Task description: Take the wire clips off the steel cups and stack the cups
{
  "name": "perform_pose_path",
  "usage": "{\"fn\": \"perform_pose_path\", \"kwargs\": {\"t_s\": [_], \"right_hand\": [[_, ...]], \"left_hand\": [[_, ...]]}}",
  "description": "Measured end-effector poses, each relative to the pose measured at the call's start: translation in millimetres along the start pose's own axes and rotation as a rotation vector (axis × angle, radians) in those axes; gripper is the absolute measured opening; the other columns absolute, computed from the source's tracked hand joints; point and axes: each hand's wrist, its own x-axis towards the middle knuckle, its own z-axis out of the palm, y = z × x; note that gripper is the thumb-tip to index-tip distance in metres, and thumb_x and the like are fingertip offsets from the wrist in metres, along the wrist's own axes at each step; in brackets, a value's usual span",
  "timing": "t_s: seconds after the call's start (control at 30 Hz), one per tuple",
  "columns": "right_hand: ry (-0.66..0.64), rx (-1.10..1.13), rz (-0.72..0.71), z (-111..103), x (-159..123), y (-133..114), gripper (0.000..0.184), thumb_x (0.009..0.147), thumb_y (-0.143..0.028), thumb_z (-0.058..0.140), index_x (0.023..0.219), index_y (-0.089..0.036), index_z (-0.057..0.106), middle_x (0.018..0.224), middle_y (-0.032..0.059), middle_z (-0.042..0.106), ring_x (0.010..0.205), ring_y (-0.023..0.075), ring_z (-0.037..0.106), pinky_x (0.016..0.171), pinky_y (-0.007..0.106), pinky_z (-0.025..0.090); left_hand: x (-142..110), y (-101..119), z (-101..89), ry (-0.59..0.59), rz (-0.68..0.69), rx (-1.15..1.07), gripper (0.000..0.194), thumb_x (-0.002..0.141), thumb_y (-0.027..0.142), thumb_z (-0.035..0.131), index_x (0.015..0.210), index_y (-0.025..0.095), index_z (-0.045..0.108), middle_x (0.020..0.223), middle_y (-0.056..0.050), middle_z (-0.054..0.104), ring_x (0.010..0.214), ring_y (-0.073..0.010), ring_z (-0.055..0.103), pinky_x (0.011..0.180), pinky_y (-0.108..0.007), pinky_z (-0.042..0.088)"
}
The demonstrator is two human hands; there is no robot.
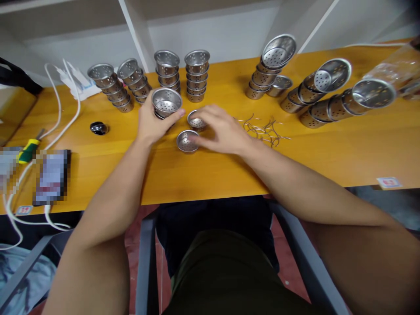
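My left hand (152, 122) is wrapped round a perforated metal cup (167, 101); the rim of another cup shows beneath it. Just to the right, my right hand (218, 129) is slightly blurred, its thumb and fingers spread apart. Its fingertips are over a small perforated cup (196, 120), while the thumb tip overlaps the opening of a second small cup (187, 142) nearer to me. Whether either fingertip touches metal I cannot tell. Beyond my right wrist lies a loose pile of thin curved wires (265, 131).
Perforated cup stacks (197, 76) stand along the back, with tilted stacks (331, 78) at the right. Left on the yellow table (170, 179) are a black shiny object (99, 128), a phone (52, 175), white cables (70, 118) and a yellow-green screwdriver (29, 151).
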Motion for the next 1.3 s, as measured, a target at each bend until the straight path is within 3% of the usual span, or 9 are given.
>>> {"fn": "perform_pose_path", "kwargs": {"t_s": [0.1, 0.2, 0.37, 0.53, 0.67, 0.77, 0.9, 1.07, 1.3], "right_hand": [[0.145, 0.006, 0.107, -9, 4, -7, 0.087, 0.111, -0.088, 0.082, 0.181, -0.038, 0.069, 0.167, 0.0174, 0.076, 0.161, 0.0506, 0.069, 0.141, 0.08, 0.06], [0.142, 0.028, 0.09, -4, 9, -12, 0.11, 0.103, -0.089, 0.091, 0.192, -0.036, 0.056, 0.182, 0.0192, 0.068, 0.172, 0.052, 0.062, 0.144, 0.078, 0.059], [0.166, 0.052, 0.063, 2, 11, -6, 0.1, 0.107, -0.082, 0.088, 0.189, -0.033, 0.058, 0.182, 0.0207, 0.068, 0.174, 0.0548, 0.061, 0.146, 0.083, 0.055], [0.305, -0.077, 0.179, -22, 6, 57, 0.103, 0.104, -0.07, 0.094, 0.193, -0.04, 0.051, 0.179, 0.0203, 0.067, 0.177, 0.0582, 0.056, 0.145, 0.088, 0.054], [0.262, -0.159, 0.26, -25, -1, 124, 0.097, 0.091, -0.059, 0.107, 0.176, -0.035, 0.068, 0.165, 0.0198, 0.069, 0.162, 0.0578, 0.065, 0.145, 0.093, 0.05], [0.164, -0.196, 0.333, -15, -1, 144, 0.1, 0.08, -0.049, 0.111, 0.17, -0.026, 0.074, 0.158, 0.0225, 0.07, 0.155, 0.0605, 0.069, 0.142, 0.095, 0.05], [0.083, -0.175, 0.289, -5, 5, 124, 0.092, 0.078, -0.039, 0.109, 0.164, -0.025, 0.078, 0.15, 0.0203, 0.073, 0.148, 0.0571, 0.075, 0.14, 0.088, 0.056], [-0.039, -0.107, 0.215, 6, 8, 78, 0.073, 0.09, -0.038, 0.098, 0.159, -0.023, 0.08, 0.139, 0.0192, 0.076, 0.141, 0.052, 0.079, 0.135, 0.08, 0.063], [0.011, 0.001, 0.096, -1, 11, 43, 0.114, 0.097, -0.076, 0.094, 0.195, -0.034, 0.055, 0.188, 0.0176, 0.063, 0.175, 0.0543, 0.057, 0.151, 0.084, 0.046]], "left_hand": [[-3, 18, 0.0, -0.061, 0.042, 0.07, 0.115, 0.077, 0.11, 0.099, 0.157, 0.032, 0.073, 0.157, -0.012, 0.087, 0.153, -0.0462, 0.083, 0.136, -0.07, 0.067], [-7, 37, 5.7, -0.182, 0.081, 0.144, 0.119, 0.082, 0.114, 0.092, 0.165, 0.033, 0.069, 0.17, -0.01, 0.082, 0.164, -0.0449, 0.076, 0.143, -0.07, 0.061], [-10, 42, 15.9, -0.29, 0.116, 0.181, 0.12, 0.082, 0.101, 0.102, 0.174, 0.036, 0.062, 0.172, -0.009, 0.079, 0.164, -0.0468, 0.074, 0.143, -0.071, 0.06], [-3, 23, 5.9, -0.1, 0.127, 0.087, 0.136, 0.067, 0.081, 0.121, 0.176, 0.037, 0.052, 0.185, -0.015, 0.066, 0.179, -0.0526, 0.061, 0.153, -0.073, 0.052], [2, 4, -3.2, -0.006, 0.071, 0.084, 0.117, 0.083, 0.072, 0.116, 0.172, 0.038, 0.048, 0.164, -0.011, 0.076, 0.174, -0.0446, 0.064, 0.15, -0.072, 0.053], [3, -10, -3.9, 0.013, 0.038, 0.068, 0.098, 0.087, 0.073, 0.112, 0.16, 0.036, 0.058, 0.153, -0.009, 0.08, 0.165, -0.0422, 0.071, 0.144, -0.072, 0.059], [2, -22, 0.1, 0.047, 0.005, 0.052, 0.077, 0.083, 0.068, 0.111, 0.136, 0.03, 0.07, 0.141, -0.011, 0.084, 0.147, -0.046, 0.082, 0.135, -0.075, 0.067], [0, -22, 5.1, -0.015, 0.028, 0.036, 0.081, 0.08, 0.065, 0.114, 0.14, 0.031, 0.071, 0.135, -0.009, 0.086, 0.14, -0.044, 0.084, 0.129, -0.069, 0.07], [5, -4, 5.6, -0.07, 0.078, 0.071, 0.096, 0.079, 0.09, 0.109, 0.144, 0.031, 0.071, 0.145, -0.011, 0.084, 0.146, -0.0468, 0.081, 0.132, -0.073, 0.066]]}}
